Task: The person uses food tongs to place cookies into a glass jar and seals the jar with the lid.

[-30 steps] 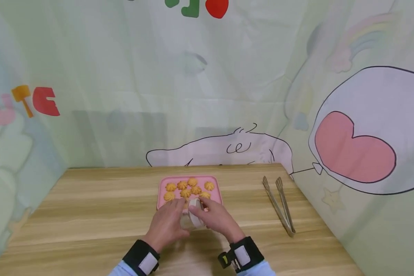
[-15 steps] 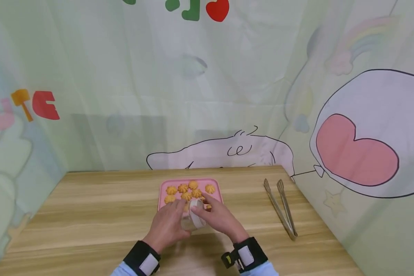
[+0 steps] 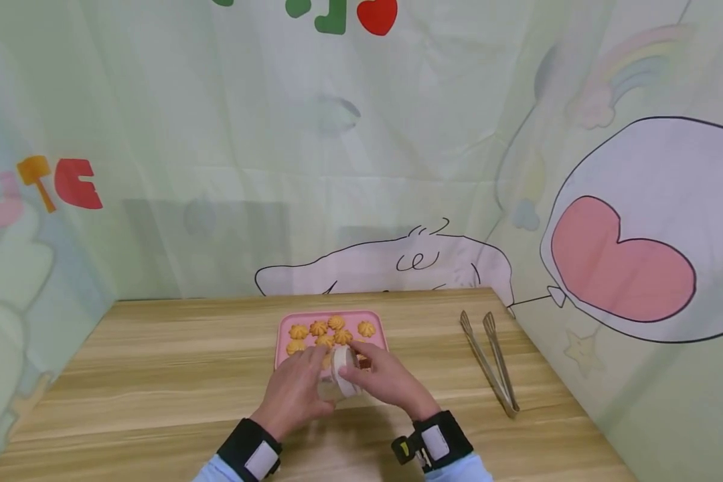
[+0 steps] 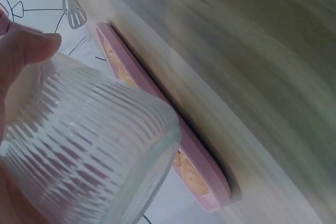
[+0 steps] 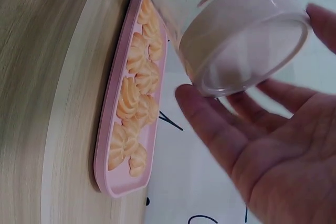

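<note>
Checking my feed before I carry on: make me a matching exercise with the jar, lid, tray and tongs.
1. Jar
2. Lid
3. Tray
4. Tongs

A. Pink, under the cookies
B. Metal, lying on the table
C. Clear, with ribbed sides
D. White, at the fingertips of the right hand

Pairs: 1-C, 2-D, 3-A, 4-B.

Passage is left over the tabletop point(image 3: 424, 355) between pink tray point(image 3: 352, 320) and tongs point(image 3: 489, 369); the tray's near side is blocked by the left hand point(image 3: 295, 391), right hand point(image 3: 390, 380) and tilted jar point(image 4: 94, 135).
</note>
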The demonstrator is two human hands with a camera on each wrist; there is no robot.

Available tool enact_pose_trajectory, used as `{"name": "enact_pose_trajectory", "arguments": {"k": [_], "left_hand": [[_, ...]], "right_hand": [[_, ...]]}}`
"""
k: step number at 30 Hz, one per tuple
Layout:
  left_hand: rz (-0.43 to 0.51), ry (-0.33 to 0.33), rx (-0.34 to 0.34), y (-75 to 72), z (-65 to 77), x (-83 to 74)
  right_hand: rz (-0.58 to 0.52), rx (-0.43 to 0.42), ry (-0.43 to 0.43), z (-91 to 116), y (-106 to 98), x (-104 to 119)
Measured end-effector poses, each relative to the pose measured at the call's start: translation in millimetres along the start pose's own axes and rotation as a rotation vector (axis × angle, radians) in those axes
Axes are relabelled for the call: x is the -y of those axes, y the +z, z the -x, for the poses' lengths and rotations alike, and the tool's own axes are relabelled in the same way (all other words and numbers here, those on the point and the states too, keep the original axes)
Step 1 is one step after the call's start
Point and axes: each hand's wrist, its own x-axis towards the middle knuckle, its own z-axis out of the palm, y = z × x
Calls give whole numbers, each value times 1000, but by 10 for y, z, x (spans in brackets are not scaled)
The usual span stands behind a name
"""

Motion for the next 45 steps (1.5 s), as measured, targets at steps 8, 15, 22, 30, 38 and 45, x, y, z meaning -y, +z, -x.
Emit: {"name": "enact_pose_trajectory", "arguments": {"k": [8,15,22,30,38,45], "left_hand": [[13,-19,7,-29,-22,-11],[14,-4,-5,-19,-38,-17],[3,0,-10,-18,-51,-9],[3,-2,-16,0,-57,-16],[-2,-7,10,2,-71,-41],[-18,-13,19,-4,-55,-39]], "right_hand": [[-44,2,-2,15,-6,44],[-66,-52,142,15,20,83],[-17,-4,34,3,-27,20],[-27,-37,75,9,-13,10],[-77,-40,170,-16,-15,11],[-44,-7,75,-8,-42,-12]]}}
